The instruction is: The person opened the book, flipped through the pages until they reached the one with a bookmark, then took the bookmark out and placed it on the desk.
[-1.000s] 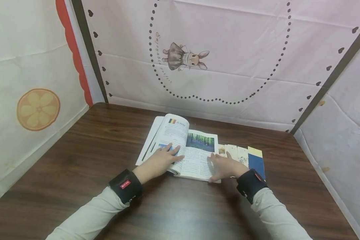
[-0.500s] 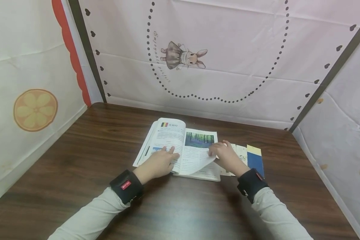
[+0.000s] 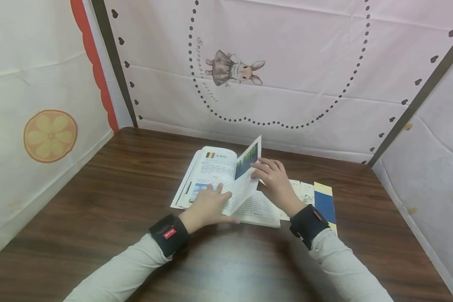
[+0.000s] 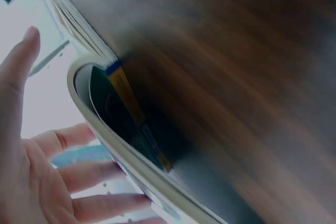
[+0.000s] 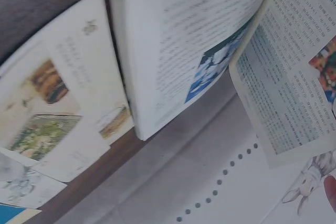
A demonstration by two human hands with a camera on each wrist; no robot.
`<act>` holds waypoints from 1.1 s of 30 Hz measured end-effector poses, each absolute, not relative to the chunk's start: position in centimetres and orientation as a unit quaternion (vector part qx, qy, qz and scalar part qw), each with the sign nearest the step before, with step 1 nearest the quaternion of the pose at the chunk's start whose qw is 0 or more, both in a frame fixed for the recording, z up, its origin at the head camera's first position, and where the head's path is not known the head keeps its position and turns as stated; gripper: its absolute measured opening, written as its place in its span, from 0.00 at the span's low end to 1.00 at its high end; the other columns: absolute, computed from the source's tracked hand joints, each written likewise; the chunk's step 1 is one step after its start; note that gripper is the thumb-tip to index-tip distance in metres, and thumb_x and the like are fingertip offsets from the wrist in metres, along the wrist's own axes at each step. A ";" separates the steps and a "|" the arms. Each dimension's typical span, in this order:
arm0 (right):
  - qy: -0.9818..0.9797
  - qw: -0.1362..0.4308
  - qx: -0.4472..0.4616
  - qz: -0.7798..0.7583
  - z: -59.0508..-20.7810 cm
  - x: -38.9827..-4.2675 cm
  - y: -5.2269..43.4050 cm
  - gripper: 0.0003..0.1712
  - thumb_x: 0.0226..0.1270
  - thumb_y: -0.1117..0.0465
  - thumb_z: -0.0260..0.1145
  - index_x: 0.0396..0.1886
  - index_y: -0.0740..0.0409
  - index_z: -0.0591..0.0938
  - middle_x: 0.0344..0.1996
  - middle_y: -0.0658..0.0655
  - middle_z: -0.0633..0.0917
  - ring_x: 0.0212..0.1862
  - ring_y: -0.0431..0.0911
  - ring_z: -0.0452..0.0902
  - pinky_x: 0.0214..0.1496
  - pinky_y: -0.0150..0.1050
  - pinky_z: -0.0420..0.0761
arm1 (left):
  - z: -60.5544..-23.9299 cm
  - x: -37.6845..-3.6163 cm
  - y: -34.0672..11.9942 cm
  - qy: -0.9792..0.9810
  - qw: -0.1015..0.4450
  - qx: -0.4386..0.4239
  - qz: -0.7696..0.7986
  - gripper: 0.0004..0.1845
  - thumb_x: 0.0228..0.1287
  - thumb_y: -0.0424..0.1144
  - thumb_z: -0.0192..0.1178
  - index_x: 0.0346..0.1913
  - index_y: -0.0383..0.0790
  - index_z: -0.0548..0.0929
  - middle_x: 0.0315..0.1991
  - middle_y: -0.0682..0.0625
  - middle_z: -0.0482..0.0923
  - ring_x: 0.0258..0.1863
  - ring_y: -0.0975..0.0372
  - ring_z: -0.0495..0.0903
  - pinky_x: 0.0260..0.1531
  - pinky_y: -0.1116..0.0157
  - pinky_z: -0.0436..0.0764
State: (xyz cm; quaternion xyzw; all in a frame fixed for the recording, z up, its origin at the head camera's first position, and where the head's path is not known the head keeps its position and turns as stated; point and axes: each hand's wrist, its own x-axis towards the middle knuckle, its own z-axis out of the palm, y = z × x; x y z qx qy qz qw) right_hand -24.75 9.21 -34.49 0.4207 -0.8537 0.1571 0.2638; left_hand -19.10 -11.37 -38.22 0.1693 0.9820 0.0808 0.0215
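Lying open on the table (image 3: 98,197), a book (image 3: 215,176) is pinned by the flat, relaxed left hand (image 3: 207,205). The right hand (image 3: 273,180) pinches a raised page (image 3: 247,172); pulling too hard could tear or crease it.

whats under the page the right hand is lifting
Under the lifted page the right hand holds up lies the next page of the open book, printed with text. What lies beneath that page is covered.
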 end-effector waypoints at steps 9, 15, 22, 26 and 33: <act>-0.861 0.260 0.412 0.144 -34.1 -24.6 8.7 0.14 0.43 0.70 0.76 0.31 0.55 0.84 0.50 0.57 0.84 0.61 0.55 0.73 0.63 0.55 0.68 | -38.0 -19.3 -9.4 0.989 -0.013 0.143 0.024 0.36 0.59 0.68 0.49 0.56 0.42 0.78 0.59 0.31 0.72 0.57 0.33 0.71 0.52 0.38 0.70; -0.862 0.256 0.406 0.164 -34.3 -24.7 9.1 0.21 0.46 0.68 0.75 0.43 0.56 0.81 0.56 0.59 0.80 0.61 0.55 0.71 0.62 0.56 0.68 | -38.2 -19.3 -9.2 0.989 -0.042 0.143 0.025 0.24 0.63 0.52 0.51 0.52 0.38 0.80 0.57 0.31 0.74 0.55 0.34 0.73 0.49 0.40 0.75; -0.914 0.119 0.371 0.118 -35.1 -25.0 10.8 0.41 0.53 0.53 0.73 0.65 0.60 0.68 0.63 0.63 0.72 0.65 0.58 0.67 0.62 0.59 0.68 | -37.9 -19.4 -9.5 0.990 -0.068 0.096 0.080 0.23 0.68 0.49 0.48 0.41 0.31 0.84 0.51 0.32 0.79 0.44 0.42 0.82 0.32 0.53 0.82; -0.932 -0.067 0.350 0.066 -35.7 -24.8 11.7 0.46 0.53 0.42 0.70 0.65 0.64 0.68 0.65 0.66 0.71 0.67 0.60 0.65 0.65 0.58 0.67 | -37.2 -19.6 -10.2 0.985 -0.075 0.065 0.143 0.26 0.70 0.49 0.46 0.17 0.37 0.76 0.21 0.43 0.79 0.17 0.56 0.75 0.13 0.65 0.67; -0.928 -0.180 0.325 0.026 -37.2 -24.3 11.8 0.57 0.46 0.39 0.73 0.70 0.64 0.61 0.70 0.65 0.63 0.70 0.58 0.60 0.68 0.54 0.65 | -36.4 -20.4 -11.9 0.958 -0.073 0.035 0.275 0.17 0.66 0.39 0.51 0.18 0.38 0.72 0.10 0.54 0.62 0.09 0.65 0.61 0.11 0.72 0.55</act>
